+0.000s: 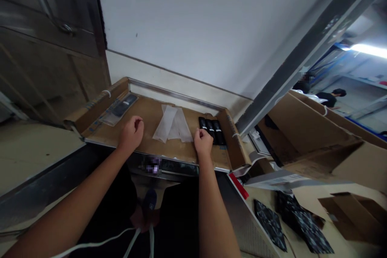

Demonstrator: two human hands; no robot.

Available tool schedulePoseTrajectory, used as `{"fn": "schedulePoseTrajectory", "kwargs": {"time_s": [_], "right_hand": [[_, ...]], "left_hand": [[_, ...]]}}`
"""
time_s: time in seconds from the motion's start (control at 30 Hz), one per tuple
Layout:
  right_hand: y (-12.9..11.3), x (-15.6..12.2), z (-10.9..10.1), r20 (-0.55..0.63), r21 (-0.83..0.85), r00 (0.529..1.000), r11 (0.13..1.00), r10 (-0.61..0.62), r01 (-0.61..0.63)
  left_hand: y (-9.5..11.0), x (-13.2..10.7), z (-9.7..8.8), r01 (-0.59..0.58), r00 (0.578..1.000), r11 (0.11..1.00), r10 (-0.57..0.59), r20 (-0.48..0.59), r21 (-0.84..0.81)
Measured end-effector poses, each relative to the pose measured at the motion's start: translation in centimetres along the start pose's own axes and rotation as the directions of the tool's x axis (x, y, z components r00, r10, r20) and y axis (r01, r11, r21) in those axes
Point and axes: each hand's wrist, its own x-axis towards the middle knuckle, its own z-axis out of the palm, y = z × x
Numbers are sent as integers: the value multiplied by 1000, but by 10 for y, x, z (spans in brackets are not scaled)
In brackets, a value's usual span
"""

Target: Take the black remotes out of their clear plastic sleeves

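My left hand point(132, 132) hovers over the left part of a cardboard-lined tray point(148, 129), its fingers curled in and nothing showing in them. To its upper left lies a clear plastic bag point(119, 109) with a dark item inside. Several translucent plastic bags point(173, 124) overlap at the tray's middle, between my hands. My right hand point(203, 142) is also closed, with nothing visible in its grasp. It sits just right of those bags and partly covers a row of 3 black packets point(217, 131) with small white labels. Whether it touches them I cannot tell.
Cardboard walls point(234, 137) edge the tray on both sides. A pale panel point(181, 20) rises behind it. Large open cardboard boxes point(314, 129) stand at the right, above black patterned packages point(270, 219). Co-workers point(329, 97) are in the background. A metal door handle point(45, 2) is upper left.
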Motion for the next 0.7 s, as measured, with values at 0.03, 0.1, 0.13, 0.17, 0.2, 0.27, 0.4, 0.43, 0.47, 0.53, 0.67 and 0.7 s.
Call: {"fn": "schedulePoseTrajectory", "kwargs": {"time_s": [0.03, 0.1, 0.13, 0.17, 0.2, 0.27, 0.4, 0.43, 0.47, 0.53, 0.67, 0.7], "right_hand": [[0, -1, 0, -2, 3, 1000, 1000, 1, -1], [1, -3, 0, -2, 0, 1000, 1000, -10, 10], [1, -3, 0, 3, -6, 1000, 1000, -20, 20], [0, -4, 1, 9, -14, 999, 999, -33, 33], [0, -3, 1, 17, -23, 999, 999, -45, 45], [-4, -2, 0, 32, -37, 998, 998, -58, 59], [-18, -9, -10, 37, 30, 995, 996, -90, 89], [-23, -19, -13, 27, 69, 995, 994, -91, 89], [-27, -34, -14, 14, 110, 997, 991, -79, 77], [-30, -79, -12, -3, 199, 1000, 980, -4, 4], [-15, -184, 23, 234, 317, 968, 934, 92, -165], [-7, -203, 36, 341, 299, 935, 933, 94, -203]], "left_hand": [[-1, 1, -6, -20, 997, 997, 26, -73, 79], [-3, 4, -20, -50, 980, 965, 97, -175, 257], [-5, 6, -26, -71, 972, 937, 142, -187, 343], [-6, 9, -32, -101, 967, 903, 188, -172, 418], [-8, 13, -36, -133, 964, 866, 227, -142, 482], [-14, 23, -41, -165, 968, 805, 243, -63, 570], [-28, 42, -37, -66, 998, 772, 55, 36, 632], [-31, 45, -36, -60, 998, 777, 34, 53, 627], [-35, 47, -34, -66, 997, 790, 31, 67, 610], [-41, 50, -32, -89, 994, 829, 43, 96, 552], [-50, 55, -29, -98, 988, 870, 27, 153, 483], [-50, 56, -28, -101, 987, 870, 26, 161, 482]]}}
